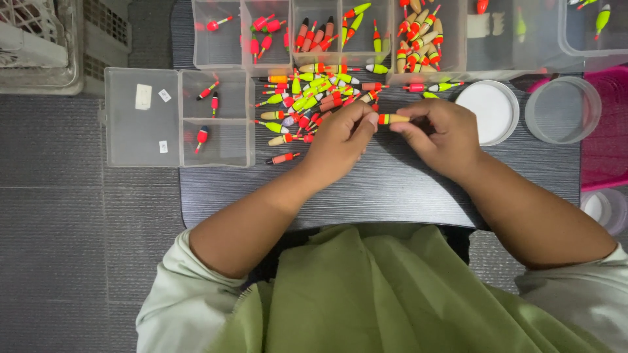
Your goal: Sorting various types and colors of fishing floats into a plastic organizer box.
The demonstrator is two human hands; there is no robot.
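My left hand (340, 140) and my right hand (441, 131) meet over a dark table (392, 189), both pinching one small fishing float (391, 119) with an orange band and a yellowish body. The float lies level between my fingertips. Just beyond my left hand is a loose pile of floats (314, 95) in red, orange, yellow and green. One stray red float (282, 158) lies near my left wrist.
A clear compartment box (176, 117) at the left holds a few red floats. More clear boxes (314, 33) with sorted floats line the far edge. A round white lid (490, 108) and a clear round tub (562, 108) sit at the right, beside a pink bin (605, 131).
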